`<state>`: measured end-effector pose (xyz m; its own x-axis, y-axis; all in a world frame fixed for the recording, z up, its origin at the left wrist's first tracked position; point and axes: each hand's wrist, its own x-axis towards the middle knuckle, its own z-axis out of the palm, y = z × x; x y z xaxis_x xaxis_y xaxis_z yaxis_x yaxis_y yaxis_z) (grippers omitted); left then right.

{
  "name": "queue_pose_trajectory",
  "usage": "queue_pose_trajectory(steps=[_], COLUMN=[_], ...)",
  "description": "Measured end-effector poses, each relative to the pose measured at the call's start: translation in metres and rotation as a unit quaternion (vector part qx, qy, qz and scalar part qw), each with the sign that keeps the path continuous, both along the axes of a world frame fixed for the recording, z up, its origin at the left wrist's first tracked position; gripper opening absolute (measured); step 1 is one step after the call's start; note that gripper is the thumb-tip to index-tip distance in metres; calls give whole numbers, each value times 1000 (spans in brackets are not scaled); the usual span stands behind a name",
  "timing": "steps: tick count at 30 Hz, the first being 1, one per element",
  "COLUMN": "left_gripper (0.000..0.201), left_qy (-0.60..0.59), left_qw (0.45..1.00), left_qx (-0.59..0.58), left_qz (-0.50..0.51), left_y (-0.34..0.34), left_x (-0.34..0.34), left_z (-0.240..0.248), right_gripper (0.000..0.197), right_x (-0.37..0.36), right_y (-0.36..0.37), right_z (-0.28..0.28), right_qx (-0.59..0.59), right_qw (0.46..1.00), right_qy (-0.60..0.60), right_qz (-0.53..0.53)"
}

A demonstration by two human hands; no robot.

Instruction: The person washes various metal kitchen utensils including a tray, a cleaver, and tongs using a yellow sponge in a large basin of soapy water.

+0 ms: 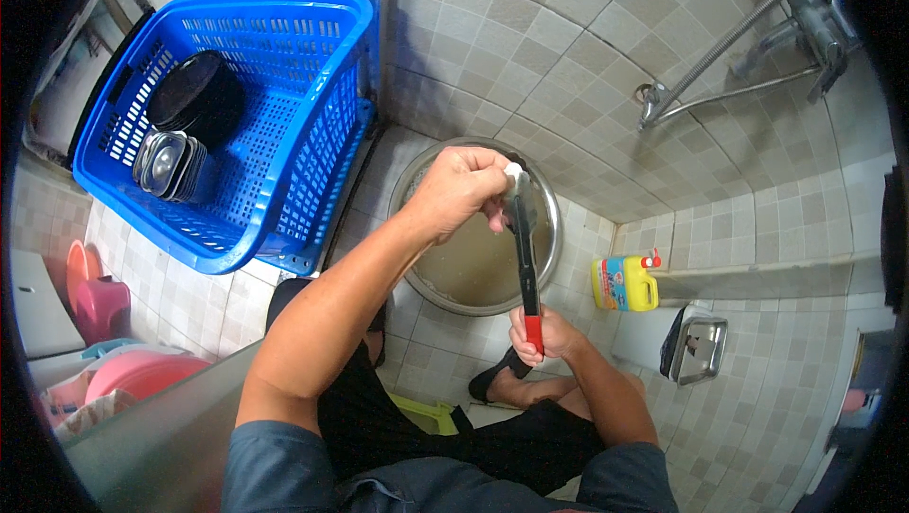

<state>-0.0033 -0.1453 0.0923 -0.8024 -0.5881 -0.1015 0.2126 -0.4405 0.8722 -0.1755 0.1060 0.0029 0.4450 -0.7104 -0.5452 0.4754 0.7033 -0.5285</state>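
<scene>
My right hand (551, 335) grips the red handle end of a long black kitchen utensil (524, 252). It points up and away from me over a wide metal basin (552, 219). At its far end, my left hand (466, 181) is closed in a pinch on a small white thing (513, 170) pressed against the utensil's head. The fingers mostly cover that white thing, so its kind cannot be told. Cloudy brownish water (469, 267) stands in the basin below both hands. The shape of the utensil's head is partly hidden.
A blue plastic basket (322, 125) at the left holds stacked black pans (199, 96) and metal trays (170, 164). Right of the basin stands a yellow jug (625, 284), with a metal tray (703, 350) nearby. Pink basins (142, 376) lie lower left; a shower tap (805, 30) is upper right.
</scene>
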Motion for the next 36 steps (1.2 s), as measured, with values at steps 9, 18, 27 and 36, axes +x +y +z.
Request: queue_pose_trajectory(steps=[9,18,27,36], left_gripper=[51,56,59,65], left_qy=[-146,-98,-298,-306], left_qw=[980,993,838,813], left_qx=[-85,-18,-407,-438], left_qz=[106,62,206,232], left_y=[43,20,-20,-30], left_x=[-39,-27,-10,-15], left_z=[-27,-13,-22,-18], right_gripper=[32,51,51,59], right_x=[19,26,-28,6], right_y=[-42,-78,-58,-172], right_z=[19,1,-138,-207], right_qx=[-34,-83,-68,-194], right_qw=[994,986,734,574], right_qy=[-75,143,661,794], right_qz=[-78,-31,138,46])
